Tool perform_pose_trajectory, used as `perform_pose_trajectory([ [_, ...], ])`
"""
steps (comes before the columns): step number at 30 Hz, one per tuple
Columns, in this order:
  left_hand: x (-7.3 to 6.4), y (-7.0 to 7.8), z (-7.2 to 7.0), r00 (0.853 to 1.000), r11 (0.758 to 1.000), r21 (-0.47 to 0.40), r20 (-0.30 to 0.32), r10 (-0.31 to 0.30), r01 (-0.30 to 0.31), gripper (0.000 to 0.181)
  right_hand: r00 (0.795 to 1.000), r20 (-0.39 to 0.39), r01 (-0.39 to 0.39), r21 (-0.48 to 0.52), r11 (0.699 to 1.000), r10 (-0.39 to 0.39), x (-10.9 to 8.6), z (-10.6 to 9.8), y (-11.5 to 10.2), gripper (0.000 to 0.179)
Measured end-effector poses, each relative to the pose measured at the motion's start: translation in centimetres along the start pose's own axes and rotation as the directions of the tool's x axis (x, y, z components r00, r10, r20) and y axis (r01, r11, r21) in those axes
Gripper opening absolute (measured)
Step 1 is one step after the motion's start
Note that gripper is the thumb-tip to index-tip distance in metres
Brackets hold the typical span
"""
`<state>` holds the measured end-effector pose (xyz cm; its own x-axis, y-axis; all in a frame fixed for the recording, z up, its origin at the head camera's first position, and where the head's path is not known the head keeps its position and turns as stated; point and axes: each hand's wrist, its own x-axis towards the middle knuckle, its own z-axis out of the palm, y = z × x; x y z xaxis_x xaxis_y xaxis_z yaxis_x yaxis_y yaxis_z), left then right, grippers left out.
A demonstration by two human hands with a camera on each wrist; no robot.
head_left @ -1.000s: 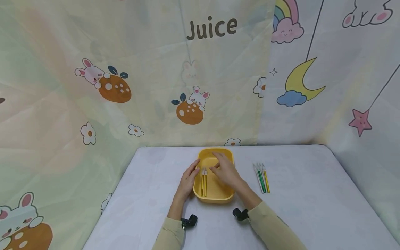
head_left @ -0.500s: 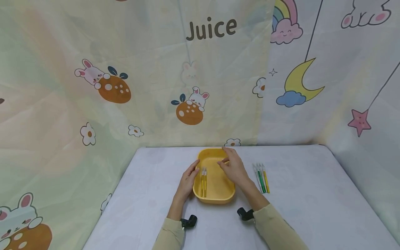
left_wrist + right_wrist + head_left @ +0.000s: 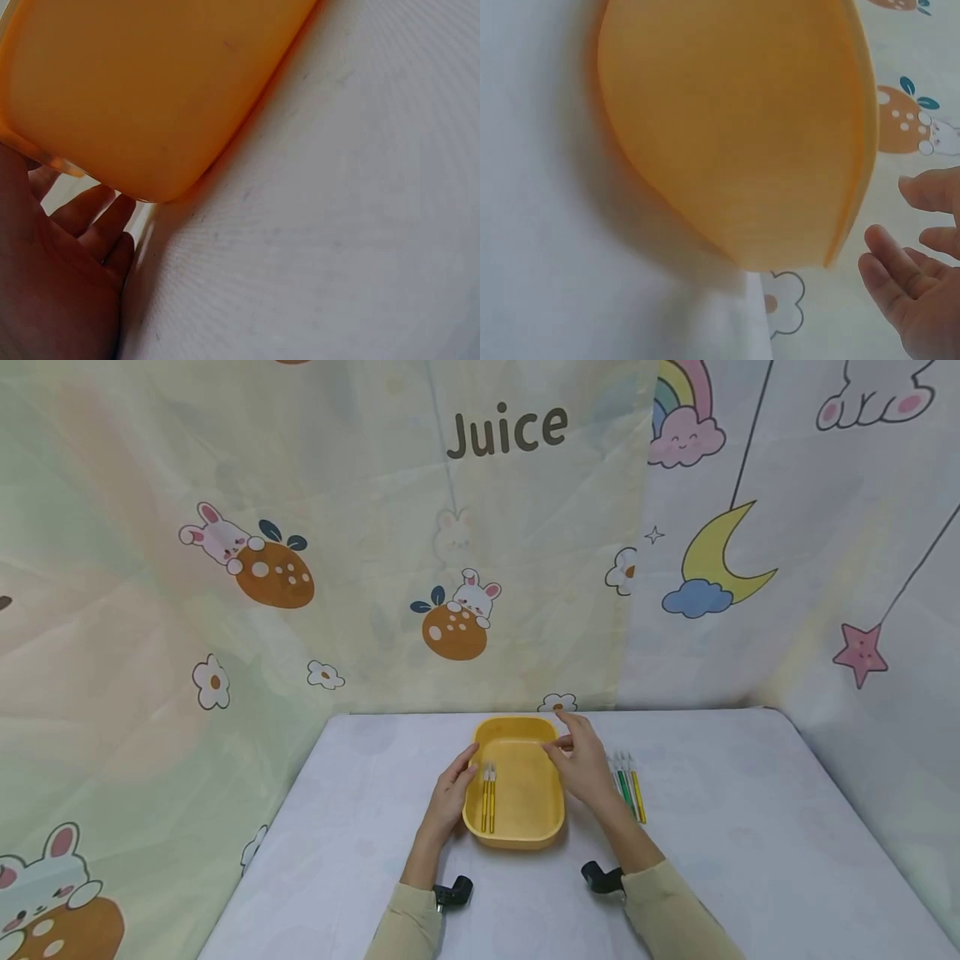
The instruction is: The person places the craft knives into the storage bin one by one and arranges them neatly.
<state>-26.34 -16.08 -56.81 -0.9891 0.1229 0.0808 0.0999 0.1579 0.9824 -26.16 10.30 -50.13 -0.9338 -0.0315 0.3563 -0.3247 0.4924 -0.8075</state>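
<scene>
- The right hand (image 3: 585, 768) has its fingers (image 3: 889, 251) spread apart, nothing visible between them, just off the right rim of the yellow tray (image 3: 525, 797), toward its far end.
- The left hand (image 3: 448, 789) rests its slightly parted fingers (image 3: 109, 225) against the tray's left wall.
- Inside the tray, along its left side and just beside the left hand's fingers, two slim yellow pens (image 3: 492, 802) with pale tips lie side by side, tips toward the tray's far end, well apart from the right hand's fingers.
- Right of the tray, beyond the right hand, lies a group of green, yellow and pale pens (image 3: 637, 792), partly hidden by that hand and forearm.
- Under the tray spreads the white worktop (image 3: 720, 793).
- Behind the tray hangs a bunny-print backdrop (image 3: 360, 618).
</scene>
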Motion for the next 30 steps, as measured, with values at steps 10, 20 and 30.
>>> perform_pose_trajectory([
  [10, 0.0, 0.2, 0.0, 1.0, 1.0, -0.005, 0.0, -0.004, 0.004, 0.044, 0.998, -0.038, -0.053, 0.03, 0.998, 0.054, -0.9, -0.9, 0.3, 0.064],
  [20, -0.1, 0.1, 0.0, 1.0, 1.0, 0.002, 0.003, 0.002, -0.002, 0.044, 0.993, -0.104, -0.043, 0.076, 0.996, 0.051, -0.9, -2.0, 1.4, 0.061],
  [30, 0.0, 0.0, 0.0, 1.0, 1.0, 0.004, 0.005, 0.007, -0.007, 0.044, 0.987, -0.108, -0.115, 0.013, 0.993, 0.116, -0.7, -3.8, 2.8, 0.064],
])
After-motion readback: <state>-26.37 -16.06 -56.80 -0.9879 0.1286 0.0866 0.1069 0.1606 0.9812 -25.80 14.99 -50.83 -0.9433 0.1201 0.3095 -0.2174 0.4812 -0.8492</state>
